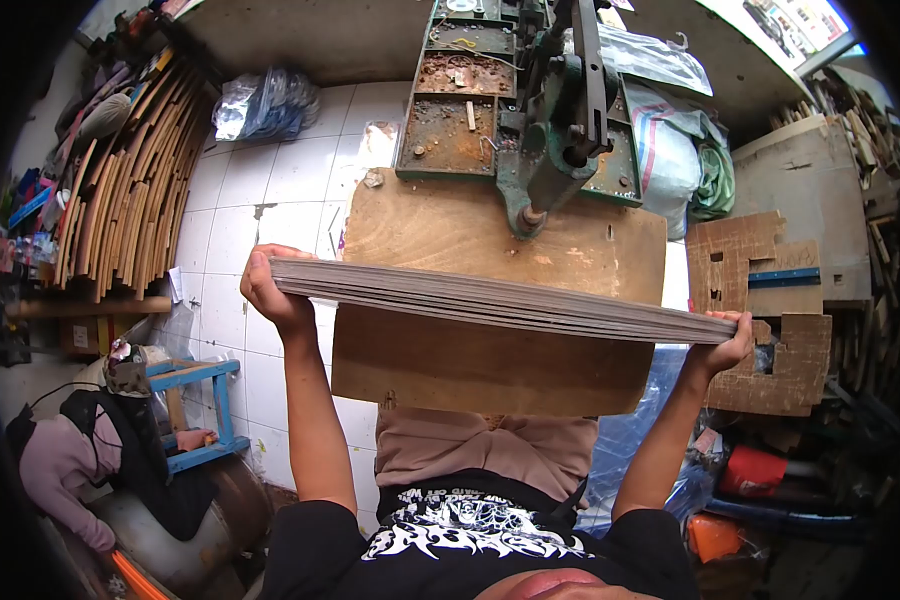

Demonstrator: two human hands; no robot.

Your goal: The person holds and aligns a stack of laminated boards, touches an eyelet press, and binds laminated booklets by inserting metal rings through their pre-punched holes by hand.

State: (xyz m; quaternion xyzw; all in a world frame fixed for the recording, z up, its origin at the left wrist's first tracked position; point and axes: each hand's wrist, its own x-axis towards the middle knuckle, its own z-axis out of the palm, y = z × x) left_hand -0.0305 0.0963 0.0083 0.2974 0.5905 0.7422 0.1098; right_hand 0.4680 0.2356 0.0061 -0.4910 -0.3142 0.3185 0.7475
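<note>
A stack of thin grey sheets spans the space between my hands, seen along its edges. My left hand is closed around the stack's left end, thumb on top. At the other end my right hand grips the sheets. The stack slopes down slightly to the right, and its layers fan apart a little along the lower side. Beneath it lies a brown wooden board, in front of a green machine with a metal lever. Whether the stack touches the board I cannot tell.
Compartment trays with small metal bits flank the machine. Many brown strips are piled at the left, above a blue frame. Cut boards lean at the right, near a filled sack. White tiles cover the floor.
</note>
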